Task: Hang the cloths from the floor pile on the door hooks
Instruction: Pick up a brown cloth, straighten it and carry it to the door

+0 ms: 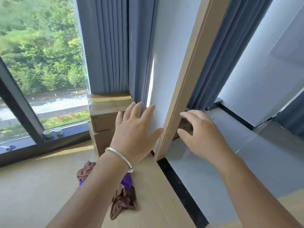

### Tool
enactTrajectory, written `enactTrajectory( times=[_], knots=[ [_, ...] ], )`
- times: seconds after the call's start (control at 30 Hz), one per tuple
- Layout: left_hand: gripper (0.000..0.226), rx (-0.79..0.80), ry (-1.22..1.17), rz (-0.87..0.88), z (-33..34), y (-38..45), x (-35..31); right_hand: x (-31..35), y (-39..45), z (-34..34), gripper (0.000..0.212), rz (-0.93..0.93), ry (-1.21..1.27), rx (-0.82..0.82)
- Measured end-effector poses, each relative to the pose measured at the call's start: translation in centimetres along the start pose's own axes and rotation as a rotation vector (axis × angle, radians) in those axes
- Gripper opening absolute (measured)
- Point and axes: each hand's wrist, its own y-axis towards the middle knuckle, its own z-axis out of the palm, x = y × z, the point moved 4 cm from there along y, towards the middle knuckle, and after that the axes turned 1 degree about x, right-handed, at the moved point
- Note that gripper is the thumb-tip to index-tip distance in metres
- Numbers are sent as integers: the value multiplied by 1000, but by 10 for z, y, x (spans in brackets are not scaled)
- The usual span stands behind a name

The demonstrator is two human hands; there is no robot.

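Ceramic cups [52, 132] on window sill at nine o'clock. Brown and purple cloths [122, 199] piled on wood floor at six o'clock, partly under left forearm. Cardboard boxes [105, 117] stacked behind. Left hand [134, 130] — fingers spread, empty — flat against white door [171, 63]. Right hand [202, 134] at three o'clock beyond beige door edge [185, 83], fingers apart, holding nothing.

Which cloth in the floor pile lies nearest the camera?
The brown cloth at the pile's near end; the purple cloth and the other brown one lie farther off.
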Motion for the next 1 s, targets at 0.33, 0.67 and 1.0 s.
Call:
enactTrajectory(
  times=[0.33, 0.67, 1.0],
  knots=[
    [70, 37, 41, -429, 36, -19, 143, 59, 79, 146, 51, -233, 34, 364],
    [68, 138, 22, -834, 113, -13, 208, 62, 153, 285, 53, -465, 95, 666],
    [67, 254, 54, -1013, 247, -7, 283, 34, 192, 443, 55, -595, 76, 899]
  ],
)
